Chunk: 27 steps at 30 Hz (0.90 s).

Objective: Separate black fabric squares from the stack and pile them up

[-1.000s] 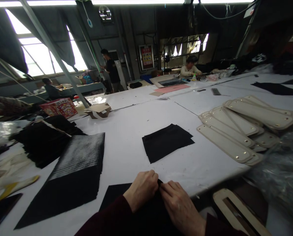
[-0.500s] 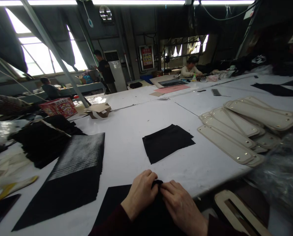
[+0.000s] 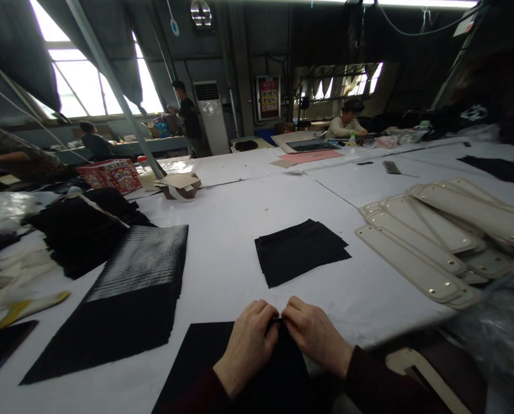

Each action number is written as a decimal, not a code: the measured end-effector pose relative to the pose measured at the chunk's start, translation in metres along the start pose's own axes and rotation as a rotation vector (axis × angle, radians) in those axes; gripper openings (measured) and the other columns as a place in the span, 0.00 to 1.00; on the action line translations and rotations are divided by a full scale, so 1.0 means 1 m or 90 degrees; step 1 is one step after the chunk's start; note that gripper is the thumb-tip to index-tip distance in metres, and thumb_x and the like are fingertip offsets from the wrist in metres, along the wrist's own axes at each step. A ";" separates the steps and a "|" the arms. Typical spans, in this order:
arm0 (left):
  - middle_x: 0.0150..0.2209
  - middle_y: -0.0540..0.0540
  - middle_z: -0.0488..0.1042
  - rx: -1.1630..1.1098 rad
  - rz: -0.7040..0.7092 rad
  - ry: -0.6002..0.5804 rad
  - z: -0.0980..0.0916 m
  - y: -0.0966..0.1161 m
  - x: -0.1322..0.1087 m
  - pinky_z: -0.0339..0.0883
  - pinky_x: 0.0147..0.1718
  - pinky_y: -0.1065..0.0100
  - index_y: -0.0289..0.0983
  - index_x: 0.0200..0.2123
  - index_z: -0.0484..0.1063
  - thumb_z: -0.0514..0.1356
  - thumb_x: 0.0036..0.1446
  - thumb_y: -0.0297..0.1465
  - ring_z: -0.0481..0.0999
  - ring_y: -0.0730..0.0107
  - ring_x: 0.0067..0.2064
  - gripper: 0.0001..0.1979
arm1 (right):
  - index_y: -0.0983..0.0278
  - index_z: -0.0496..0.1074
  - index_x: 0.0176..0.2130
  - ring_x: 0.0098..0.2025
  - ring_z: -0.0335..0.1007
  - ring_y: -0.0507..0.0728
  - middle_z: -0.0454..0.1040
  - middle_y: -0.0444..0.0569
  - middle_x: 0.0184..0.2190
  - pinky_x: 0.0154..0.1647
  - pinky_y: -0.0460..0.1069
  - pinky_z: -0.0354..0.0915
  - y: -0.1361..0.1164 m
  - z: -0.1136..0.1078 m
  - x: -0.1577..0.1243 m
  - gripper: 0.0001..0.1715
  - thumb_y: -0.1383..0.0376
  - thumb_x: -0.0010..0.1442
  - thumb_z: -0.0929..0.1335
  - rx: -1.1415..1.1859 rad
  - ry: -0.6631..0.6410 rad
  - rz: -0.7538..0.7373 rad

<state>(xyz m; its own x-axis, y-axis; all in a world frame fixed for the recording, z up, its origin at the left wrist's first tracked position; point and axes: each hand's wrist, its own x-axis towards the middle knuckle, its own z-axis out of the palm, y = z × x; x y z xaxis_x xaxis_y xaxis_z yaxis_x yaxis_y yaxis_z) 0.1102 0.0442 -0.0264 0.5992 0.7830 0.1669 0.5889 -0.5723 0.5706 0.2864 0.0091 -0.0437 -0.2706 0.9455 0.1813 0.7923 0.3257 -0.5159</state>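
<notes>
A black fabric piece (image 3: 205,356) lies at the near edge of the table, under my hands. My left hand (image 3: 250,342) pinches its upper edge between thumb and fingers. Close beside it, my right hand (image 3: 315,333) grips the same edge, which looks folded between the two hands. Beyond them rests a small stack of black fabric pieces (image 3: 302,253), slightly fanned. To the left is a larger pile of black fabric sheets (image 3: 127,310), its top sheet showing a greyish striped band. My palms hide part of the held cloth.
Beige strap-like panels with metal studs (image 3: 416,259) overlap at the right, near clear plastic wrap (image 3: 498,322). A dark bundle of fabric (image 3: 88,230) and a cardboard box (image 3: 178,185) stand at the left. Several people are farther back, one person (image 3: 347,123) seated at the far table edge.
My right hand has shifted up and levelled with the left, and the bunched cloth edge between them now lies flatter. The camera view has turned slightly left.
</notes>
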 end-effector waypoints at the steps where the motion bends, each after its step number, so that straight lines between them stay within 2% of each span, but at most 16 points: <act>1: 0.39 0.47 0.72 -0.013 -0.002 0.008 0.001 -0.001 0.000 0.65 0.42 0.63 0.39 0.37 0.70 0.55 0.55 0.20 0.71 0.63 0.42 0.10 | 0.63 0.70 0.35 0.36 0.67 0.53 0.68 0.46 0.36 0.36 0.47 0.59 0.001 -0.001 0.002 0.10 0.74 0.60 0.62 0.010 -0.002 -0.005; 7: 0.39 0.47 0.72 -0.104 -0.022 0.045 0.005 -0.006 -0.003 0.65 0.44 0.62 0.40 0.37 0.70 0.57 0.55 0.22 0.71 0.62 0.43 0.08 | 0.63 0.75 0.33 0.34 0.68 0.52 0.71 0.45 0.31 0.37 0.46 0.61 0.011 -0.018 0.013 0.12 0.74 0.60 0.63 0.172 -0.024 -0.004; 12: 0.40 0.47 0.71 -0.138 -0.024 0.060 0.008 -0.012 -0.007 0.65 0.46 0.62 0.40 0.38 0.71 0.58 0.55 0.22 0.70 0.62 0.45 0.09 | 0.62 0.76 0.40 0.35 0.69 0.52 0.72 0.45 0.34 0.36 0.46 0.62 0.011 -0.026 0.014 0.11 0.72 0.59 0.66 0.237 -0.008 0.032; 16: 0.40 0.47 0.71 -0.128 -0.017 0.065 0.008 -0.013 -0.008 0.65 0.46 0.62 0.39 0.38 0.70 0.59 0.55 0.21 0.70 0.64 0.44 0.09 | 0.60 0.75 0.43 0.35 0.67 0.52 0.70 0.45 0.36 0.36 0.46 0.62 0.003 -0.014 0.009 0.17 0.75 0.57 0.65 0.171 0.000 0.001; 21: 0.39 0.48 0.72 -0.007 0.005 0.057 0.005 -0.012 -0.010 0.64 0.43 0.60 0.40 0.38 0.72 0.60 0.59 0.25 0.69 0.62 0.43 0.05 | 0.60 0.76 0.40 0.35 0.67 0.52 0.69 0.46 0.35 0.36 0.46 0.62 0.008 0.003 0.003 0.15 0.73 0.64 0.62 0.081 0.041 -0.044; 27: 0.37 0.48 0.72 0.062 0.067 0.038 0.004 -0.015 -0.012 0.65 0.39 0.63 0.41 0.40 0.73 0.55 0.64 0.26 0.70 0.64 0.39 0.07 | 0.61 0.74 0.47 0.36 0.66 0.53 0.68 0.48 0.35 0.36 0.46 0.64 0.017 0.006 -0.003 0.17 0.72 0.66 0.59 0.015 0.065 -0.137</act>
<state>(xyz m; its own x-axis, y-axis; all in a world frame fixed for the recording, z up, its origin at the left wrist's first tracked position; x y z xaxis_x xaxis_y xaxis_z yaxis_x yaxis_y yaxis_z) 0.0959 0.0421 -0.0397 0.6282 0.7294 0.2710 0.5768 -0.6703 0.4670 0.2975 0.0123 -0.0583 -0.3744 0.8489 0.3731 0.7088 0.5214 -0.4752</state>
